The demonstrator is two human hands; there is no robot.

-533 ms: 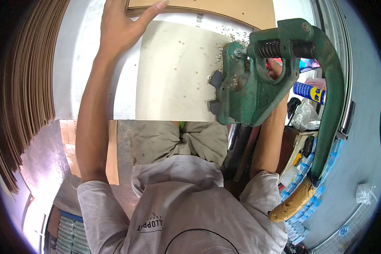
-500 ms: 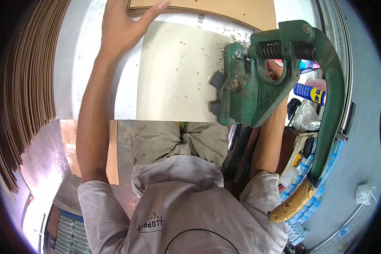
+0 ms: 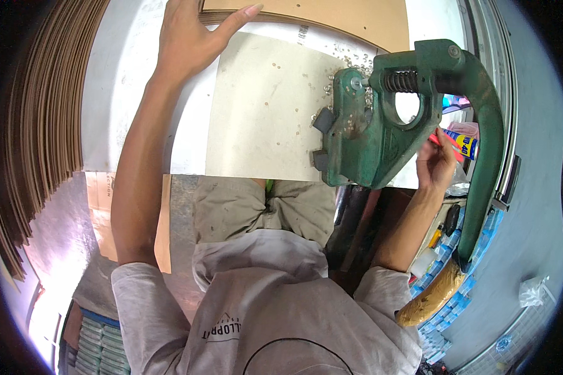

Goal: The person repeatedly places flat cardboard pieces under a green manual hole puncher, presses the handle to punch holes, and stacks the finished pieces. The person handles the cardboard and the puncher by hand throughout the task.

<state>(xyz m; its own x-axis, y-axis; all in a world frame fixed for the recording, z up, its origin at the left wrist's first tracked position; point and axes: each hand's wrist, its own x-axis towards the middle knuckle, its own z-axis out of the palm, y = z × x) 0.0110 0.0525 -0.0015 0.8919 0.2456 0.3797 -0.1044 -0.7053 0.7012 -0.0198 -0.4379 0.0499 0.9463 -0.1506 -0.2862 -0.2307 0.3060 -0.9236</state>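
Press (image 3: 381, 144) stands at right; I record the right hand (image 3: 436, 167) moved from behind it toward its lever (image 3: 483, 194), pinching something red (image 3: 455, 145), apparently away from the pressing end. Left hand (image 3: 191, 47) touches brown boards (image 3: 331, 15); grip I cannot tell.

Red object (image 3: 454, 145) in right hand (image 3: 436, 164) beside green press (image 3: 381, 140)

Dark green metal hand press (image 3: 381, 153) with a curved, glossy golden-tan handle grip (image 3: 428, 294); flat cream rectangular sheet (image 3: 250, 125) flecked with brownish spots; plain tan flat cardboard stack (image 3: 331, 17); slim bright red object (image 3: 459, 156); blue-and-yellow cylindrical spray can (image 3: 466, 145); grey fabric T-shirt (image 3: 269, 300) with black print.
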